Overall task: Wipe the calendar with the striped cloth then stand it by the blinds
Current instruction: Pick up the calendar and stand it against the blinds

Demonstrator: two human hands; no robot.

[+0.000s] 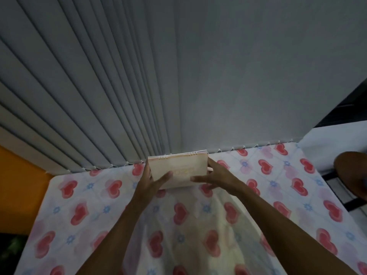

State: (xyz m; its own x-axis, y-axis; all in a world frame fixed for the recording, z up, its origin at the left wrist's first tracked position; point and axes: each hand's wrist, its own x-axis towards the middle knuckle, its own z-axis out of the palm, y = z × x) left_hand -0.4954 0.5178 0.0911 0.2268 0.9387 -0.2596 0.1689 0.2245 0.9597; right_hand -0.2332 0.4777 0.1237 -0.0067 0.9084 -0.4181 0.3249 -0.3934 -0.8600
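Note:
A small cream desk calendar (178, 165) with a wire spiral along its top stands upright at the far edge of the table, right against the grey vertical blinds (89, 96). My left hand (151, 180) holds its left side, thumb across the front. My right hand (213, 175) grips its right edge, fingers behind and thumb in front. The striped cloth is not in view.
The table is covered by a white cloth with red hearts (278, 195). An orange wall (19, 185) lies at the left. At the right edge sit a round brown stool (351, 171) and a white surface (337, 143).

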